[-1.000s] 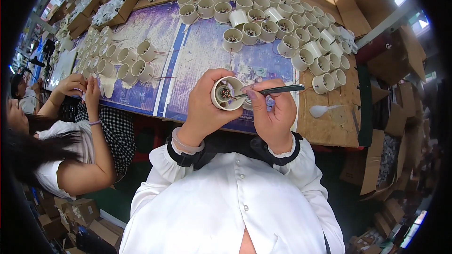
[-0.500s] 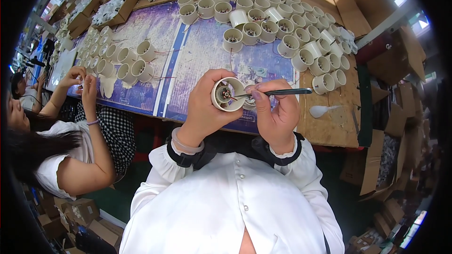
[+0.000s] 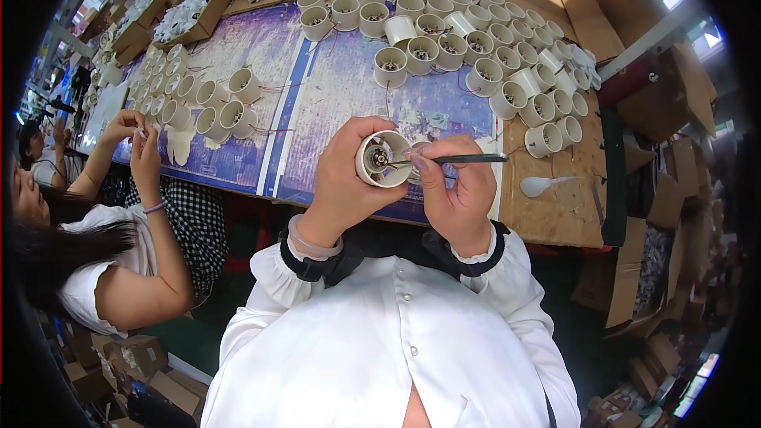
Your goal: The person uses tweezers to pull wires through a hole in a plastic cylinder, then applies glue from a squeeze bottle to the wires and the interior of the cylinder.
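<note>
In my left hand is a cream plastic cup-shaped housing, its open end tilted up toward me. Deep inside sits a small round part with a copper-coloured centre and a red wire. My right hand pinches dark, slim tweezers, held nearly level. Their tip reaches into the housing beside the red wire; whether it grips the wire I cannot make out. Another cream housing shows partly behind my right fingertips.
Many similar housings with wires crowd the back and right of the table. More stand at left. A white teardrop-shaped piece lies on brown cardboard at right. A co-worker sits at left; open boxes stand at right.
My right hand and the tweezers have shifted slightly left, toward the housing. My left hand keeps the housing in place. The co-worker's hands have moved a little.
</note>
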Tool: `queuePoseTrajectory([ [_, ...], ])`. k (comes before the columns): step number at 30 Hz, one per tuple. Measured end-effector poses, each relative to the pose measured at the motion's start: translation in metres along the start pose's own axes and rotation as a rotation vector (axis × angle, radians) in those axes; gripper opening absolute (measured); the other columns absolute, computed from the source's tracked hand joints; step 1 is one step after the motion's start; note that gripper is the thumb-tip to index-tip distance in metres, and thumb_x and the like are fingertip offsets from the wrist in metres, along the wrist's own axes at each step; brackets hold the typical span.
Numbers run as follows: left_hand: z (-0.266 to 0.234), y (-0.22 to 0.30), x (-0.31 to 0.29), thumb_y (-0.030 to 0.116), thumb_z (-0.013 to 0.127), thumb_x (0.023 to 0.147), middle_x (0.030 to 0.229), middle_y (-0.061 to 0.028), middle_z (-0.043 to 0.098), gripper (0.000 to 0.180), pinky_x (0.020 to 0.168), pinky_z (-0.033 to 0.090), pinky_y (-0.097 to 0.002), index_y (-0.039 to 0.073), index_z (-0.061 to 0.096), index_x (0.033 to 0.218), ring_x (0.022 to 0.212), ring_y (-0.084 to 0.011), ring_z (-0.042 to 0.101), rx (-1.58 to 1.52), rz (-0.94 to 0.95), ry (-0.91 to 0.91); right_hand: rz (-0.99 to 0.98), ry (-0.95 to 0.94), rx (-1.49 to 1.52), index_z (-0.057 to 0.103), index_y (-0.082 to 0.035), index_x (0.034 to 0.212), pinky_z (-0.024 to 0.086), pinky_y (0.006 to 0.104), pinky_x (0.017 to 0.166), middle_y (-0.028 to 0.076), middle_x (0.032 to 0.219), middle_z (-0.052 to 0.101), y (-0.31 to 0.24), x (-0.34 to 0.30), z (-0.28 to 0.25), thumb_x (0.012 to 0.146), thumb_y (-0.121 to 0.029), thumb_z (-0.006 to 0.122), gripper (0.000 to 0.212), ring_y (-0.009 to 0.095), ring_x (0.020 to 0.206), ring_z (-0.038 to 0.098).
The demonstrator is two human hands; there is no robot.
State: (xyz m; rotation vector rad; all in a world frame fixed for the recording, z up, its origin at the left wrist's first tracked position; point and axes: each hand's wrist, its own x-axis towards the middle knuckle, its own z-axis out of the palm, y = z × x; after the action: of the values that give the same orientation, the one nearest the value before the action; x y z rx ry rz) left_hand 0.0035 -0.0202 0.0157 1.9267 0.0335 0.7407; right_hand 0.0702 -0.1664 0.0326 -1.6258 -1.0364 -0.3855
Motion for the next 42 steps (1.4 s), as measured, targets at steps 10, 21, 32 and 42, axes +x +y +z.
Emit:
queuePoseTrajectory([
  [10,-0.0028,0.0013,0.0024,0.002,0.08,0.056,0.098,-0.0077,0.06,0.056,0.075,0.051,-0.0307,0.007,0.056,0.105,0.086,-0.0225,0.062,-0.1,0.049,-0.016,-0.043,0.04,0.107,0.057,-0.002,0.095,0.048,0.0279,0.071,0.009,0.086,0.067,0.0023,0.0002,-0.004,0.087,0.001,0.063,0.01,0.019,0.079,0.063],
  [21,-0.0015,0.0024,0.001,0.002,0.08,0.056,0.098,-0.0072,0.06,0.056,0.076,0.051,-0.0302,0.007,0.056,0.107,0.087,-0.0213,0.062,-0.136,0.024,-0.019,-0.089,0.009,0.052,0.056,-0.003,0.095,0.048,0.0293,0.07,0.009,0.085,0.067,-0.0003,0.0012,-0.0046,0.086,0.001,0.064,0.013,0.02,0.079,0.064],
  [32,-0.0011,-0.001,-0.0019,0.006,0.082,0.057,0.096,-0.0089,0.061,0.056,0.075,0.051,-0.0312,0.007,0.057,0.106,0.086,-0.0244,0.063,0.03,0.059,-0.052,-0.122,0.022,0.019,0.058,-0.003,0.093,0.047,0.031,0.064,0.01,0.081,0.065,0.0015,-0.0011,0.0017,0.082,0.002,0.067,0.015,0.023,0.07,0.061],
  [42,0.0026,-0.0005,-0.0055,0.004,0.082,0.059,0.096,-0.0051,0.061,0.054,0.077,0.05,-0.0277,0.007,0.057,0.106,0.087,-0.0163,0.063,-0.194,-0.116,-0.028,-0.133,0.001,-0.021,0.057,-0.004,0.094,0.047,0.0319,0.063,0.01,0.081,0.066,0.0022,-0.0011,0.0014,0.081,0.003,0.068,0.018,0.023,0.069,0.061],
])
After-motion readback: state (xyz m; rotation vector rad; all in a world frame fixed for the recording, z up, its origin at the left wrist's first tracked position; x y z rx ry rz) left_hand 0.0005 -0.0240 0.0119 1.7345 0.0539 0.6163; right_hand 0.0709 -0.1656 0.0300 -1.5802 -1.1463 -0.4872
